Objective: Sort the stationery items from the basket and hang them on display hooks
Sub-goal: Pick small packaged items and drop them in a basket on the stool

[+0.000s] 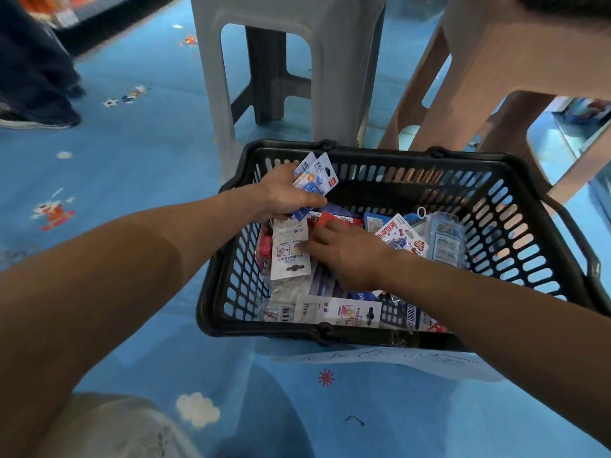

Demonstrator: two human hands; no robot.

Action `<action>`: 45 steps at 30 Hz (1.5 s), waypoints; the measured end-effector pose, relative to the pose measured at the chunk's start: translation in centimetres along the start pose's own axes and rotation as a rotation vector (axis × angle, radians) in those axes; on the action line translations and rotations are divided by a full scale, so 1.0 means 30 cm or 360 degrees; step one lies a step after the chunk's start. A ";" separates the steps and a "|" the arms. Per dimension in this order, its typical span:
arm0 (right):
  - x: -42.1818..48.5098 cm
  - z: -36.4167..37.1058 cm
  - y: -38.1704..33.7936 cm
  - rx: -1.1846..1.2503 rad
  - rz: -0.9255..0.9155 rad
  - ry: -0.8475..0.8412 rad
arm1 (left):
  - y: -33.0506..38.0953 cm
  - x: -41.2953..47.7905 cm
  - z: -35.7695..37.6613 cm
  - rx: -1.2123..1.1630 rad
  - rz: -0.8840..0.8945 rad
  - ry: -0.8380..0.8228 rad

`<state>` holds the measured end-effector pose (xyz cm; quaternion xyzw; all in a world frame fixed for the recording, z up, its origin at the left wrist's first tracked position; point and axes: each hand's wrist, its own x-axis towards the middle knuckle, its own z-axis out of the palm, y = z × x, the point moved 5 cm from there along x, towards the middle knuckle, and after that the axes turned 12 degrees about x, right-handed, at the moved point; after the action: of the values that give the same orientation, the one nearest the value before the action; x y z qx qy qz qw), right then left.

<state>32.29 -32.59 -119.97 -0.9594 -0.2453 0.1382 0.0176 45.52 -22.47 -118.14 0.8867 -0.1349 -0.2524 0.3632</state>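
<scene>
Black plastic basket [380, 338] sits on the blue floor [132, 166] before us, full of carded packs [405, 241]. Our left hand [284, 193] clutches two blue packs [317, 176] over its 10 o'clock corner. Our right hand [347, 256] reaches inside, fingertips at a white card [291, 256]; we cannot tell if it grips. A grey stool [330, 61] at 12 and a tan stool [496, 61] at 2 crowd the far rim.

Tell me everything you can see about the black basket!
The basket is black, plastic by its look, with slotted walls and a thick rim; a handle hangs at its right side. It sits upright on the blue floor, holding a heap of packets. The right hand reaches in among them; the left hand holds blue packets over its left rim.
</scene>
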 end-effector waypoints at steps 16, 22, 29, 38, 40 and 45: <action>-0.011 -0.100 0.200 0.1767 0.0570 0.0748 | 0.019 -0.016 -0.002 -0.0486 -0.0005 0.0012; -0.051 -0.092 0.235 0.2537 0.0758 0.0917 | 0.024 -0.023 -0.009 -0.0470 -0.0025 -0.0023; -0.123 -0.060 0.335 0.2671 0.1243 0.0988 | 0.024 -0.034 -0.027 -0.0436 -0.0057 0.0015; -0.233 -0.007 0.447 0.2353 0.1810 0.1243 | 0.027 -0.028 -0.009 -0.0411 -0.0040 -0.0029; -0.227 -0.028 0.425 0.1808 0.1770 0.1145 | 0.032 -0.026 0.000 -0.0410 -0.0023 -0.0047; -0.162 -0.045 0.337 0.1665 0.1400 0.0823 | 0.028 -0.022 0.025 -0.0330 0.0026 -0.0135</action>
<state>33.28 -43.75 -118.45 -0.8372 0.2729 0.0006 0.4740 44.51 -23.21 -117.75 0.8317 -0.1306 -0.2994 0.4490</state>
